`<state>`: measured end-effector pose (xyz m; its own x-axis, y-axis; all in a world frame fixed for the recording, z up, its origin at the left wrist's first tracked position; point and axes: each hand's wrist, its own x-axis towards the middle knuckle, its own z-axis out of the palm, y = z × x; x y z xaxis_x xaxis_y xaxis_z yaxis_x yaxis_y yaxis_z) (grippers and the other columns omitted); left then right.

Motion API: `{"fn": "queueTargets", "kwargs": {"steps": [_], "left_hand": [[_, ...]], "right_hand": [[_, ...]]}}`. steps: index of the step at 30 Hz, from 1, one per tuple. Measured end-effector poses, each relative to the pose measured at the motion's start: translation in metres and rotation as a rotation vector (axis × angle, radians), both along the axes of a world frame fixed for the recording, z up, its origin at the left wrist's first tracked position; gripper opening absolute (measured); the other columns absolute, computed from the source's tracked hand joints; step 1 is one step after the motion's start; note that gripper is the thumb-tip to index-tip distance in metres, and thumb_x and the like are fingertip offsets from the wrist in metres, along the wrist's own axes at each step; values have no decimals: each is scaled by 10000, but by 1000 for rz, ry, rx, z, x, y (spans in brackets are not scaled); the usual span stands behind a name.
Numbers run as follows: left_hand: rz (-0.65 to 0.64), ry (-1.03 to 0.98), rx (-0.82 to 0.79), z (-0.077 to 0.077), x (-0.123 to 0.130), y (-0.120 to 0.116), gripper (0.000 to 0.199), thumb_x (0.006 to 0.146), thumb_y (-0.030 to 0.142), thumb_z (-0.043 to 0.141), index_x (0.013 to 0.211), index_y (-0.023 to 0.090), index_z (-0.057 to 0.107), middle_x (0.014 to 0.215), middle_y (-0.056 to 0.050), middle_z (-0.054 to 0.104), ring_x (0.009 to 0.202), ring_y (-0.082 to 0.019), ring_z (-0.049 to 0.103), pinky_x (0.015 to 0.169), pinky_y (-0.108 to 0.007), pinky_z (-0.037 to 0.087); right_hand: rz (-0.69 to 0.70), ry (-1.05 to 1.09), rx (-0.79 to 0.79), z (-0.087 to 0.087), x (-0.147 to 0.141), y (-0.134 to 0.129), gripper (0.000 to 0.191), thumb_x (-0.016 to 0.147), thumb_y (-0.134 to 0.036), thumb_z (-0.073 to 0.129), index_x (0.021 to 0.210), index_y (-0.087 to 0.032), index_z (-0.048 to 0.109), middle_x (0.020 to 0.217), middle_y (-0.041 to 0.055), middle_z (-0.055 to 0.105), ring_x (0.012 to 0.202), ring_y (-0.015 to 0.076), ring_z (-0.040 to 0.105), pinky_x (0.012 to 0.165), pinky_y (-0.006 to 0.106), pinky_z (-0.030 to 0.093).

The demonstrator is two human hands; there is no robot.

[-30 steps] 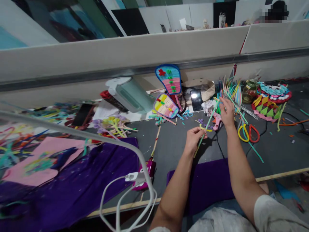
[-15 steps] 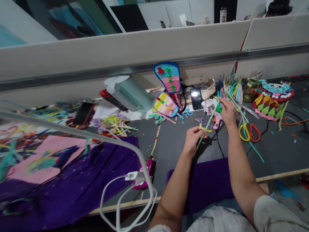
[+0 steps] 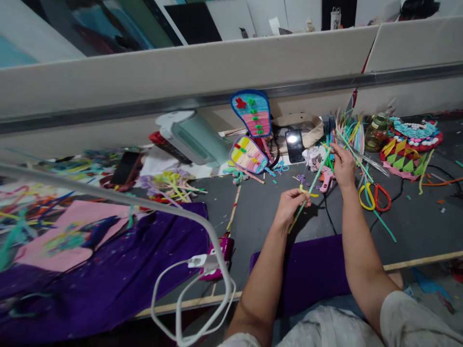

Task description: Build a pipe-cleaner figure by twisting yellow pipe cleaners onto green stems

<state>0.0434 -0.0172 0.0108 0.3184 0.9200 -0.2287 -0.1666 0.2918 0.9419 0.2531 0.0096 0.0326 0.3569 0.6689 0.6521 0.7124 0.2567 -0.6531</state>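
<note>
A long light-green pipe cleaner (image 3: 316, 176) runs slantwise between my two hands. Its lower part is pinched by the fingertips of my left hand (image 3: 291, 205), where a short yellow pipe cleaner (image 3: 313, 194) crosses it. Thumb and fingers of my right hand (image 3: 343, 166) are closed on the upper end, near a small yellowish tip. Behind the green stem lies a pink glue gun (image 3: 327, 180), its nozzle hard to make out. Scissors (image 3: 382, 198) with yellow and red handles rest to the right of my right forearm.
Colourful stems (image 3: 349, 130) stand bundled behind my right hand, beside a glass jar (image 3: 377, 132). Two decorated paddle shapes (image 3: 253, 113) lean at the back. A white cable (image 3: 202, 221) arches across the left foreground. Purple cloth (image 3: 311, 279) lies at the table's front edge.
Hardly anything differs. The view has shifted slightly, and both hands keep the same grip on the green pipe cleaner.
</note>
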Motion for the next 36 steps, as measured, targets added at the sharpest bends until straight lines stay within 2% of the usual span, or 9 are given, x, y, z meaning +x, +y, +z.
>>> {"fn": "queueTargets", "kwargs": {"steps": [6, 14, 22, 24, 27, 29, 30, 33, 36], "left_hand": [[-17, 27, -8, 3, -1, -1, 169, 532, 242, 784, 615, 129, 690, 560, -26, 638, 498, -101, 575, 538, -220, 502], [-21, 11, 10, -6, -2, 3, 157, 568, 247, 783, 637, 135, 698, 552, -21, 629, 506, -104, 586, 564, -223, 504], [-4, -4, -23, -7, -2, 3, 177, 564, 252, 801, 633, 129, 694, 542, -22, 622, 496, -111, 594, 566, -231, 504], [21, -19, -34, -6, -1, 3, 180, 562, 246, 804, 646, 127, 698, 534, -17, 615, 493, -112, 593, 573, -238, 510], [101, -62, -59, -5, 1, 4, 204, 545, 245, 816, 643, 123, 685, 560, -28, 635, 500, -116, 603, 561, -233, 499], [193, -127, -70, -5, 1, 6, 228, 532, 252, 827, 625, 125, 661, 581, -32, 645, 513, -119, 613, 554, -227, 490], [245, -166, -72, -5, 1, 8, 238, 532, 256, 829, 621, 126, 651, 590, -32, 649, 524, -120, 617, 558, -227, 489], [401, -272, -62, -6, -3, 15, 237, 553, 259, 822, 647, 126, 650, 612, -23, 651, 565, -118, 630, 598, -229, 494], [531, -359, -15, -8, -10, 22, 198, 581, 230, 803, 651, 127, 649, 626, -5, 652, 575, -91, 612, 621, -209, 474]], "right_hand": [[-8, 16, -1, -1, -1, 0, 397, 903, -176, 400, 1218, -235, 635, 1137, 49, 703, 1033, 212, 614, 961, 393, 458], [-24, 12, -14, -1, -1, 0, 379, 892, -167, 401, 1176, -221, 646, 1118, 55, 708, 1032, 210, 618, 958, 386, 462], [-12, 19, -39, 2, -3, -2, 361, 895, -183, 404, 1156, -217, 650, 1122, 69, 700, 1041, 213, 611, 968, 410, 449], [-37, -4, -31, 5, -5, -4, 364, 904, -202, 404, 1195, -218, 623, 1142, 76, 686, 1064, 218, 596, 975, 420, 442], [-177, -35, 22, 13, -14, -9, 351, 912, -286, 436, 1216, -210, 595, 1209, 107, 632, 1139, 243, 551, 992, 432, 418], [-278, 8, 47, 18, -28, -13, 318, 922, -346, 435, 1124, -194, 629, 1151, 129, 631, 1095, 247, 562, 950, 404, 432], [-275, 26, 17, 21, -38, -15, 313, 931, -370, 421, 1062, -190, 643, 1073, 124, 649, 1032, 239, 581, 903, 380, 445], [-1, -57, -262, 25, -72, -21, 327, 947, -412, 408, 918, -206, 660, 814, 50, 681, 788, 180, 614, 735, 287, 438], [296, -269, -585, 25, -106, -26, 349, 919, -474, 470, 809, -221, 683, 777, 41, 709, 761, 182, 637, 673, 267, 397]]}}
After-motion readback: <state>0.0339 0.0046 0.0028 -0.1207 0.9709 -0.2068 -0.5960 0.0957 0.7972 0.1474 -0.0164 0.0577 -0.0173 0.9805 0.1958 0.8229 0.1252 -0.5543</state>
